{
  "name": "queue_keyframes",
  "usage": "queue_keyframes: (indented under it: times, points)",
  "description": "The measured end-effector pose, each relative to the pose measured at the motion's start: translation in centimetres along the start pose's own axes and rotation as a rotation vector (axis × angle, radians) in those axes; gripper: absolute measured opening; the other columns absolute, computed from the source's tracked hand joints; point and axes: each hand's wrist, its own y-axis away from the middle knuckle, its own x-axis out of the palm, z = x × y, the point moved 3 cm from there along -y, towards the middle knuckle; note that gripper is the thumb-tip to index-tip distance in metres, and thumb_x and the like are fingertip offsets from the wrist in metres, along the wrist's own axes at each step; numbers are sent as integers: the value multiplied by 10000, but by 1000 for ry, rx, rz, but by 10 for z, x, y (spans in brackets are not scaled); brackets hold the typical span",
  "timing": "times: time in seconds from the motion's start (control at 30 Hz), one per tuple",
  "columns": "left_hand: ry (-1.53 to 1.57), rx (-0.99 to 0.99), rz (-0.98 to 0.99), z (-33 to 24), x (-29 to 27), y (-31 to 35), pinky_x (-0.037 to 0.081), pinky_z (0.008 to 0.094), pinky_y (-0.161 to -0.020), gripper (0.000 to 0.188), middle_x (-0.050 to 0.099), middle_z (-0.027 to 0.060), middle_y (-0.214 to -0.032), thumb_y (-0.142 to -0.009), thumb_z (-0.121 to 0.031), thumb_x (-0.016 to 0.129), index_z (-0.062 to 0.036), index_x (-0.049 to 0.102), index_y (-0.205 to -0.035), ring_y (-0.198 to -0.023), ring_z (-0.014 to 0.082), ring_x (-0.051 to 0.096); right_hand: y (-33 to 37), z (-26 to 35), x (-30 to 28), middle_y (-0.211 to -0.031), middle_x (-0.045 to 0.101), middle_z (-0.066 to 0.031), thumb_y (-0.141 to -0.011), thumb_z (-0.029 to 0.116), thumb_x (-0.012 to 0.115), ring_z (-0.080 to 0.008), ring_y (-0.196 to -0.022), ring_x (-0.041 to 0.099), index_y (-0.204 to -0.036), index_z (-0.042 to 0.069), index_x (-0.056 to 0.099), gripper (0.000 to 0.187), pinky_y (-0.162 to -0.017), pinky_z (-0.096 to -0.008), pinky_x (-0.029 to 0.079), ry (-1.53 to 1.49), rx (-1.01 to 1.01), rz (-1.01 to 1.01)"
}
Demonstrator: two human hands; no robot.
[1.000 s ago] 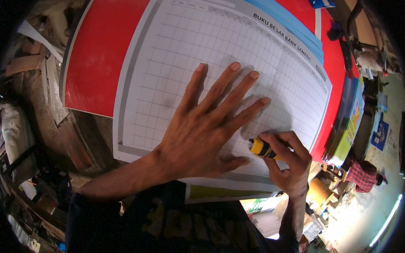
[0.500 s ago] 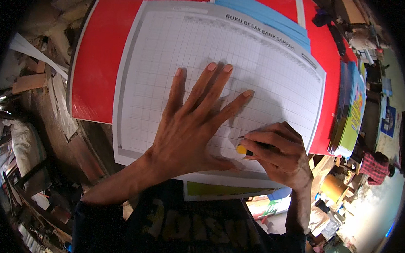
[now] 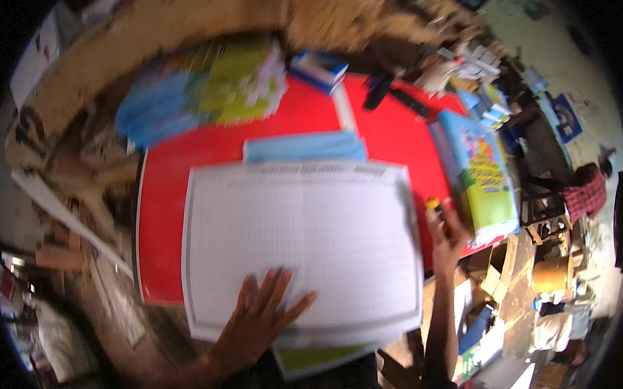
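A large white sheet printed with a table grid lies over the near part of the red tabletop. My left hand rests flat near its lower edge, fingers spread. Off the sheet's right edge, my right hand is closed on a small yellow-and-black object, blurred, its kind unclear. Beneath the sheet, a green-and-white printed cover shows at the near edge. Light-blue folded sheets stick out beyond its far edge.
A pile of blue-and-green booklets spreads at the far left. Another booklet stack stands at the right. A blue-and-white box and a dark strip-like thing lie at the back. Beyond, at right, a person in a checked shirt is visible.
My right hand has moved off the sheet to the right with the yellow-and-black object. My left hand now lies lower on the sheet. The view has shifted, showing more of the tabletop.
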Motion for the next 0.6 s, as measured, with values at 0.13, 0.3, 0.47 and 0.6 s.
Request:
queue_keyframes:
  times: [0.13, 0.3, 0.47, 0.6]
  points:
    - [364, 106, 187, 21, -52, 6, 322, 608, -1222, 732, 323, 348, -1593, -945, -154, 628, -141, 344, -1619, -1484, 520, 343, 4, 10, 9, -992, 699, 9, -935, 132, 796, -74, -941, 589, -1249, -41, 717, 367, -823, -223, 461, 2, -67, 52]
    - [130, 124, 152, 57, -100, 16, 499, 398, -1130, 426, 668, 143, -1332, -933, -180, 672, -119, 664, -1355, -1306, 248, 615, 12, -5, 14, -1039, 720, -13, -977, 148, 761, -65, -899, 625, -1281, -41, 699, 364, -810, -214, 484, -176, 41, -8]
    - [-80, 104, -275, 59, -190, -18, 590, 379, -949, 301, 747, 44, -1147, -870, -178, 699, -133, 736, -1165, -1086, 203, 723, 14, -2, -2, -1028, 718, 0, -1019, 267, 715, -50, -861, 621, -1321, -11, 689, 411, -706, -214, 495, -266, 91, -127]
    - [-122, 152, -159, 60, -223, -29, 589, 367, -825, 254, 753, 12, -1039, -836, -176, 719, -160, 750, -1087, -967, 205, 740, 13, 2, 4, -962, 708, -45, -1028, 344, 695, -81, -841, 607, -1277, -85, 686, 496, -762, -249, 508, -91, -72, -235]
